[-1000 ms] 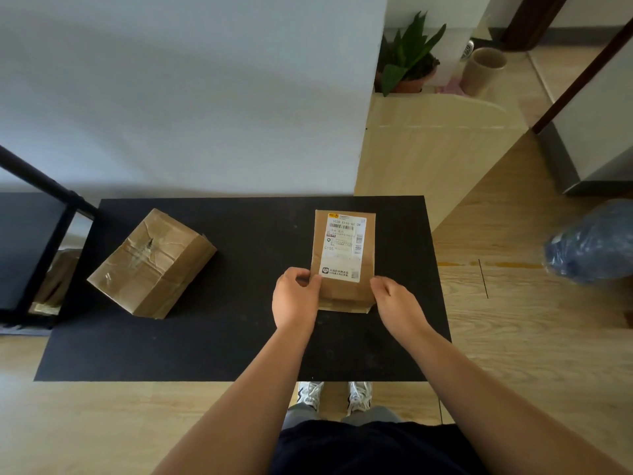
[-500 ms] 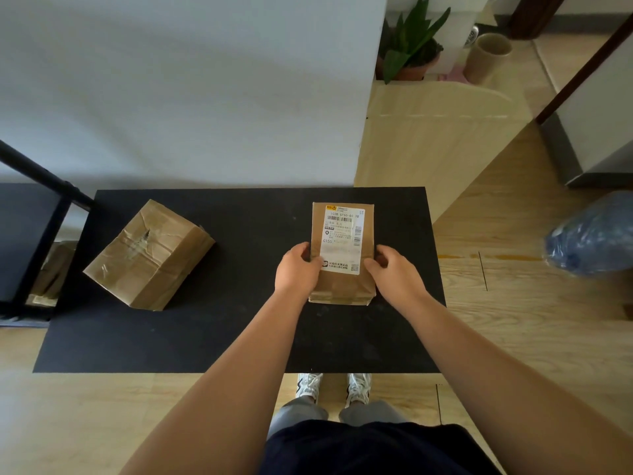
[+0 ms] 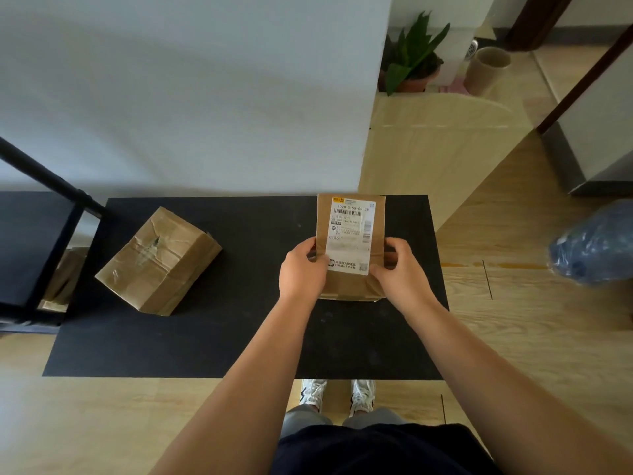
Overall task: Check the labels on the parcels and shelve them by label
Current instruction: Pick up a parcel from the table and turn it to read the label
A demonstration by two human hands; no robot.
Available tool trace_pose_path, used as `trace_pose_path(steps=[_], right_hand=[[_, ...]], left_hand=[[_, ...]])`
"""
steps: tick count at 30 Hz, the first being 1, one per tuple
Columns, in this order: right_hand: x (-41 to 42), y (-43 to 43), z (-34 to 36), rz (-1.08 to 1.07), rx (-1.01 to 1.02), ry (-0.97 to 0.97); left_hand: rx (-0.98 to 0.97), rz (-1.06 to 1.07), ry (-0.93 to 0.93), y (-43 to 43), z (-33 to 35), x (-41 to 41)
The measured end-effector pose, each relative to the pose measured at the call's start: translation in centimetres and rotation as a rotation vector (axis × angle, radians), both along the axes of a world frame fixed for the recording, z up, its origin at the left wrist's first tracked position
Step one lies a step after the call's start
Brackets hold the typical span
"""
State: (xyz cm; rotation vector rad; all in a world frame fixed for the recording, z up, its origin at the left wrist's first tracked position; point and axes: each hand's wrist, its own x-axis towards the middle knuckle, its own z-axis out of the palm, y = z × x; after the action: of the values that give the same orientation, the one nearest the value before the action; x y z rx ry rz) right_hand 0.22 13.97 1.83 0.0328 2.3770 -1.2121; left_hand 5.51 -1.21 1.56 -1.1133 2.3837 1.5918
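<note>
I hold a small brown parcel (image 3: 351, 286) over the black table (image 3: 239, 337), its top face turned up toward me. A white shipping label (image 3: 351, 234) with a barcode covers that face. My left hand (image 3: 301, 272) grips the parcel's left side and my right hand (image 3: 400, 272) grips its right side, thumbs on the label's lower corners. A second, larger brown parcel (image 3: 159, 260), wrapped in wrinkled tape, lies tilted on the table's left part, well apart from both hands.
A black metal shelf frame (image 3: 41, 214) stands at the left, with a brown box (image 3: 63, 279) on a lower level. A white wall runs behind the table. A blue plastic bag (image 3: 596, 245) lies on the wooden floor at the right. A potted plant (image 3: 414, 60) stands far back.
Both hands slid up from the parcel's near end to its sides and lifted it, tilting the label toward me. The larger parcel has not moved.
</note>
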Motion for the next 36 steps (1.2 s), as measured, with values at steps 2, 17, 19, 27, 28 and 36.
trace_pose_path(steps=[2, 17, 19, 27, 28, 36], right_hand=[[-0.2, 0.0, 1.3, -0.026, -0.055, 0.065], [-0.3, 0.4, 10.2, -0.056, -0.377, 0.274], [0.1, 0.8, 11.3, -0.035, -0.442, 0.271], [0.9, 1.4, 13.5, -0.024, -0.538, 0.337], [1.0, 1.4, 13.6, -0.025, -0.541, 0.341], [1.4, 1.5, 14.1, -0.021, -0.539, 0.349]], left_hand=[[-0.020, 0.033, 0.050, -0.3, 1.5, -0.4], [0.011, 0.147, 0.360, 0.3, 11.9, 0.5], [0.016, 0.158, 0.392, 0.5, 12.7, 1.1], [-0.017, 0.136, 0.494, 0.7, 14.9, 2.1], [-0.022, 0.134, 0.498, 0.7, 15.0, 2.1], [-0.017, 0.134, 0.510, 0.8, 15.5, 2.5]])
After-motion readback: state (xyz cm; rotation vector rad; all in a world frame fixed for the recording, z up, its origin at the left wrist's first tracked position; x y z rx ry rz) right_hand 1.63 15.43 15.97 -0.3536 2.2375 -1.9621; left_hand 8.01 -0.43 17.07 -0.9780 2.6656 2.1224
